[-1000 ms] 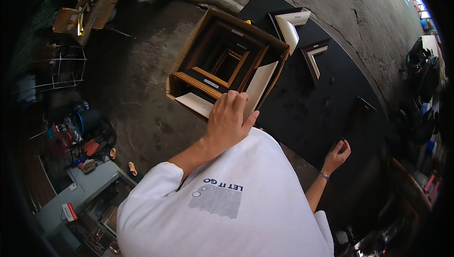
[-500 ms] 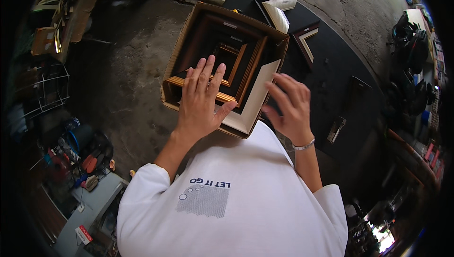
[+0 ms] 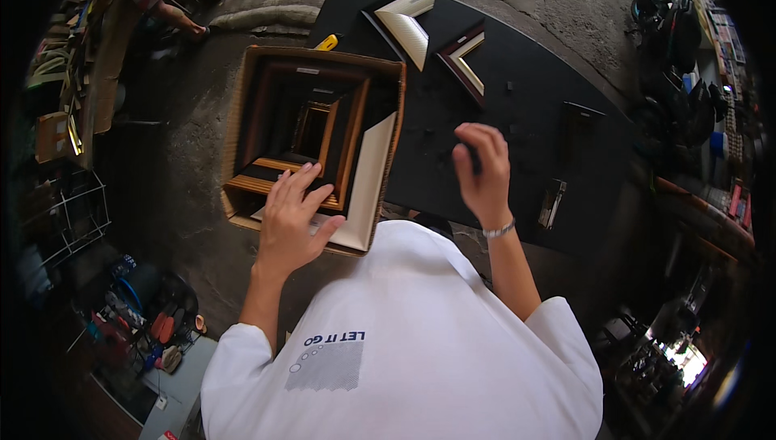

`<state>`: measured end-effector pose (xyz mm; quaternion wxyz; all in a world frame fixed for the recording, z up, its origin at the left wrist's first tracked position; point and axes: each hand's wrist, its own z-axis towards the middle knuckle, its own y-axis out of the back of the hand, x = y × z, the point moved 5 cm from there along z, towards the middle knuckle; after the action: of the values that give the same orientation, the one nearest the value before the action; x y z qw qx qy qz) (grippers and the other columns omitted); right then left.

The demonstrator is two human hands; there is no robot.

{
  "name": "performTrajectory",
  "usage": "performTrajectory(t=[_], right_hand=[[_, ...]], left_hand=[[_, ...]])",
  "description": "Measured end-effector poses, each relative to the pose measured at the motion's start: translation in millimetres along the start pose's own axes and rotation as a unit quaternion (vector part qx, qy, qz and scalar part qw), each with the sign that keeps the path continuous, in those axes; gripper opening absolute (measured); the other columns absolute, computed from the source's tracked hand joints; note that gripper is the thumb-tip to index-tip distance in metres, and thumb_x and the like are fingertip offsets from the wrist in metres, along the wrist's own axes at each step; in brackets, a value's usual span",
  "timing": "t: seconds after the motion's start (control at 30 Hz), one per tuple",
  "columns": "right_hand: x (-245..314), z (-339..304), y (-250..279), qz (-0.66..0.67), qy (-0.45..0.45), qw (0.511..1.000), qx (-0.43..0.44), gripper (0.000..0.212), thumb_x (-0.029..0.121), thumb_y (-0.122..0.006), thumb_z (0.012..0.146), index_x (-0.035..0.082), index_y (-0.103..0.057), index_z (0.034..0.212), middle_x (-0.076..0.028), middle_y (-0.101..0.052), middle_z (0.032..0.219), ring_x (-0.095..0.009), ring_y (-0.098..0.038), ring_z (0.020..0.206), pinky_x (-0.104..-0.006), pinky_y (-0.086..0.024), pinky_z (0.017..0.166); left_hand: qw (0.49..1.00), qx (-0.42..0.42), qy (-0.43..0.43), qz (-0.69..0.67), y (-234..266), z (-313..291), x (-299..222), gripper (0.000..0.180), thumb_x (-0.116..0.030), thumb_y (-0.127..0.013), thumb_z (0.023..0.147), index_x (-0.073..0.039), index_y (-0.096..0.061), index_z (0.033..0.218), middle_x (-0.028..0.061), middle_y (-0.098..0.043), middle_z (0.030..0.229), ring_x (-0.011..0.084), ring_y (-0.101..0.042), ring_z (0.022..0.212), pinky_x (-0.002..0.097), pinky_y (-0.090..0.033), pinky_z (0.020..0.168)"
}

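The left hand [image 3: 293,217] has its fingers spread over the near side of the cardboard box [image 3: 234,129], fingertips at a gold frame [image 3: 343,149]; whether they press, I cannot tell. Just right of it, a white frame [image 3: 373,169] lines the box's right wall. Ahead, nested frames already seem to take up much of the box. Well right, the right hand [image 3: 485,173] hangs over the black table [image 3: 432,177], curled, thumb apart, nothing visible in it; between it and the box is room to move. Beyond it, outside the box, lie a dark red corner piece [image 3: 465,68] and, farther, a silvery corner piece [image 3: 408,27], near the table's curved far edge.
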<state>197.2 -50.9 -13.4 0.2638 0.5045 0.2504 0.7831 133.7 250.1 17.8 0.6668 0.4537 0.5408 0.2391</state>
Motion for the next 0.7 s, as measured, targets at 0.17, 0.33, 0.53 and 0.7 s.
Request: performTrajectory(t=[0.17,0.33,0.53,0.7], right_hand=[[-174.9,11.0,-11.4,-0.069,-0.137,0.988,-0.013,0.011,0.012,-0.067,0.095,0.004,-0.069,0.103,-0.011,-0.069,0.098,-0.034,-0.066,0.096,-0.0447,-0.051,0.084],[-205.9,15.3,-85.6,-0.104,-0.001,0.976,0.19,0.011,0.013,-0.067,0.092,0.01,-0.072,0.101,-0.006,-0.069,0.097,-0.029,-0.065,0.1,-0.0418,-0.05,0.088],[-207.8,26.4,-143.5,-0.126,0.033,0.972,0.195,0.013,0.016,-0.069,0.091,0.012,-0.068,0.104,-0.005,-0.064,0.104,-0.025,-0.062,0.105,-0.0397,-0.047,0.089],[-211.7,35.6,-169.2,-0.193,0.025,0.95,0.243,0.008,0.012,-0.062,0.092,0.008,-0.067,0.098,-0.008,-0.065,0.101,-0.026,-0.064,0.102,-0.0388,-0.048,0.087]], left_hand=[[0.99,-0.137,0.006,-0.039,17.7,6.7,-48.6,0.026,-0.025,-0.072,0.094,-0.006,-0.071,0.111,0.0115,-0.071,0.118,0.0316,-0.066,0.115,0.047,-0.048,0.103],[0.983,-0.158,-0.027,-0.085,0.5,19.0,-125.6,0.015,-0.015,-0.07,0.094,-0.007,-0.071,0.106,0.0089,-0.073,0.106,0.0303,-0.069,0.103,0.0427,-0.053,0.092],[0.988,-0.087,0.043,-0.12,-75.6,25.8,-152.6,0.01,-0.012,-0.072,0.09,-0.006,-0.073,0.098,0.0078,-0.073,0.103,0.0279,-0.069,0.098,0.04,-0.054,0.086],[0.981,-0.078,0.083,-0.156,-109.0,44.1,-157.9,0.01,-0.011,-0.071,0.091,-0.005,-0.073,0.099,0.0088,-0.074,0.102,0.0279,-0.069,0.097,0.0399,-0.053,0.086]])
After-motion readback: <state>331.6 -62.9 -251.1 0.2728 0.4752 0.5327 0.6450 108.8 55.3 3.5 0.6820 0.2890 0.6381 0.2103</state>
